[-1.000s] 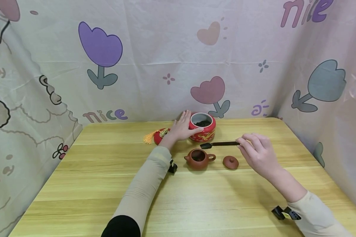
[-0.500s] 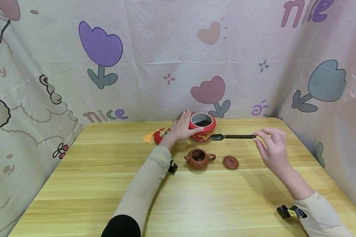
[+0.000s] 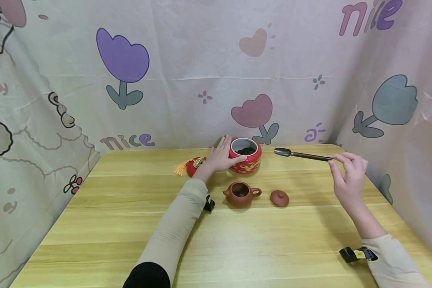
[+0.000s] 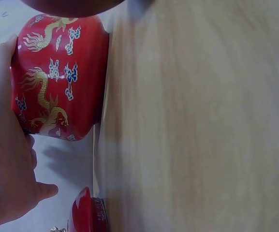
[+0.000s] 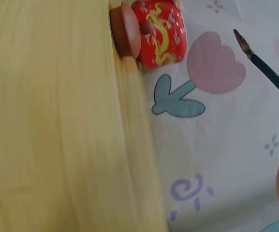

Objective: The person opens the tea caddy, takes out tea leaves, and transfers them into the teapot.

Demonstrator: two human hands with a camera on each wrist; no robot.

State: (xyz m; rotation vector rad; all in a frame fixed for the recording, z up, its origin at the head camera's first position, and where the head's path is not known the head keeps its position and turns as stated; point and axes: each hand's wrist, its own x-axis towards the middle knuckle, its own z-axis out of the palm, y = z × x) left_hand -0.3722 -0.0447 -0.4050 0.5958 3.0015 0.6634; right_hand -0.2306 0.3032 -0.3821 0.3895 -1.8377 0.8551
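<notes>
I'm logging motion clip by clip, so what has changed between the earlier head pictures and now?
The right hand carried the dark scoop rightward and higher in the head view, from near the teapot to right of the red jar. Nothing was taken hold of or let go. The left hand stayed against the jar; teapot, brown lid and tasselled red lid stayed put.
</notes>
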